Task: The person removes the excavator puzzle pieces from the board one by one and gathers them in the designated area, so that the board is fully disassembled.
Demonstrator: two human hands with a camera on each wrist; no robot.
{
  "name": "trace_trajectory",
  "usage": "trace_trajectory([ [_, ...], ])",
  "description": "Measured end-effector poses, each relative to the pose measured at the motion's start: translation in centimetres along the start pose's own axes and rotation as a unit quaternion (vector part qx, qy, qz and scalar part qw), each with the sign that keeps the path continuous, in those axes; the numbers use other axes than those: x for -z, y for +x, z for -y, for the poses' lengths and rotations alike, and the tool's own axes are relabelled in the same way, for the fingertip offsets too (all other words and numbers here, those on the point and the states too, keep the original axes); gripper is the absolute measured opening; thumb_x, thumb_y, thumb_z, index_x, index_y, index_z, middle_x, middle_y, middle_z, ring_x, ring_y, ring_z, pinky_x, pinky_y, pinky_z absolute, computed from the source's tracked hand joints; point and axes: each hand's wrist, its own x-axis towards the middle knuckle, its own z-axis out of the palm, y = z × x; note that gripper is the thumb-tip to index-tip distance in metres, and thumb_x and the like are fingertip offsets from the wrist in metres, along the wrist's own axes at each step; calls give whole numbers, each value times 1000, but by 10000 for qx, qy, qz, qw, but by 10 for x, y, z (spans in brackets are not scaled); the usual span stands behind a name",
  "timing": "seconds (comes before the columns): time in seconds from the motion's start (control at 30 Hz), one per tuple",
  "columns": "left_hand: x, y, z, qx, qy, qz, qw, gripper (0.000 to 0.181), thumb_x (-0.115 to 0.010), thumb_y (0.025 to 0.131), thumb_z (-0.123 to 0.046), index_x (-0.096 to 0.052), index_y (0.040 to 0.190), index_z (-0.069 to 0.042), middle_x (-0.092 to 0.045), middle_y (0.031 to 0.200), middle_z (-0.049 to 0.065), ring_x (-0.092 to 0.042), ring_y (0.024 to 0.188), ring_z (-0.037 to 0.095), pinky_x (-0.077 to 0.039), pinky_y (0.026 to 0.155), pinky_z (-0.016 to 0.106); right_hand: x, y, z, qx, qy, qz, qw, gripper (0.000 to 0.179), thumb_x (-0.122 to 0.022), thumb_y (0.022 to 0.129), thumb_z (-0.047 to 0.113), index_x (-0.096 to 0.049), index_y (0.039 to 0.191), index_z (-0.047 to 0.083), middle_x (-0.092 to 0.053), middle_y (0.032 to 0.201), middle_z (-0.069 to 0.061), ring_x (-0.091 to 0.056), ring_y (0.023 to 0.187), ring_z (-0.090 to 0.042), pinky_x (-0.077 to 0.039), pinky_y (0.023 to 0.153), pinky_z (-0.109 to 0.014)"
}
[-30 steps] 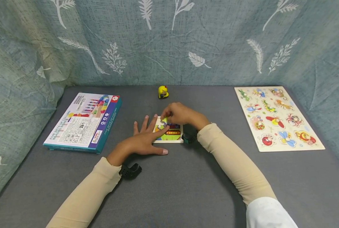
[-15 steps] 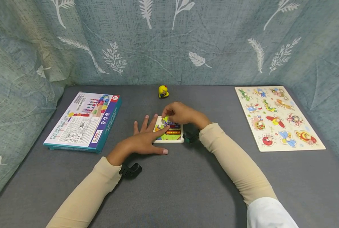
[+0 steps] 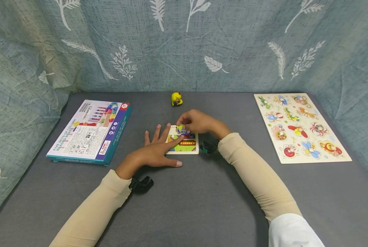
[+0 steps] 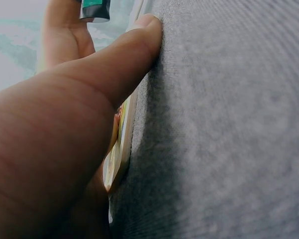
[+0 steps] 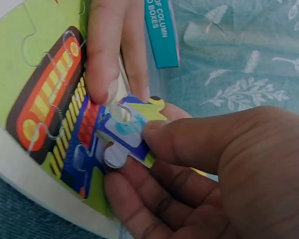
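Note:
A small jigsaw puzzle (image 3: 187, 147) in a pale wooden tray lies mid-table, showing a vehicle with an orange-and-black track on green. My left hand (image 3: 156, 151) rests with fingers spread over the tray's left side, the index finger reaching onto the picture and the thumb on the cloth below. My right hand (image 3: 197, 121) pinches a jigsaw piece (image 5: 132, 127), blue, white and lime green, between thumb and fingers. In the right wrist view the piece is tilted, its knob close over the puzzle's blue part, near the left fingertips (image 5: 107, 89). The left wrist view shows the tray's edge (image 4: 124, 154) behind my thumb.
A boxed toy set (image 3: 89, 132) lies at the left. At the back stands a small yellow figure (image 3: 176, 99). A wooden board with insect pictures (image 3: 301, 128) lies at the right. A grey cloth (image 3: 184, 206) covers the table, with a leaf-patterned curtain (image 3: 184, 44) behind.
My right hand has shifted slightly right and away from me with the jigsaw piece, and more of the piece's printed face shows. The left hand has stayed in place.

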Motion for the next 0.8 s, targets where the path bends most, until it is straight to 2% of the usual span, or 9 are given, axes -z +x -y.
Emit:
trace_trajectory([
  [0.17,0,-1,0,-13,-33,-21,10000,94,-62,83,-67,-16,156,-31,23,158,13,28,139,39,21,98,68,-1,-2,-3,-35,69,-178,9998,25,-51,98,0,-67,117,3,-66,109,-9,-58,88,-18,-46,79,-33],
  [0.27,0,-1,0,-11,-43,-30,10000,94,-62,83,-67,-16,156,-31,23,158,13,28,139,39,20,99,68,-1,-3,-6,-31,132,-370,9992,27,-50,99,1,-67,119,3,-66,112,-9,-58,88,-17,-46,77,-32],
  [0.37,-1,0,1,4,-24,-21,10000,93,-61,83,-68,-16,156,-32,24,158,13,28,139,39,20,99,67,0,-5,-9,83,150,-539,9984,27,-51,99,1,-67,120,2,-66,117,-10,-61,100,-18,-47,83,-33],
  [0.47,-1,0,1,6,-8,-12,10000,93,-61,83,-68,-16,156,-32,24,158,13,28,139,39,20,99,68,1,-6,-13,163,183,-677,9974,28,-52,98,0,-66,122,1,-65,118,-12,-62,104,-21,-48,86,-35],
  [0.8,0,-1,-2,71,-14,-3,10000,94,-62,82,-68,-15,156,-33,24,158,12,28,139,39,21,99,67,6,-12,-21,193,54,-988,9949,25,-54,97,0,-68,118,0,-68,109,-12,-62,88,-20,-49,76,-34],
])
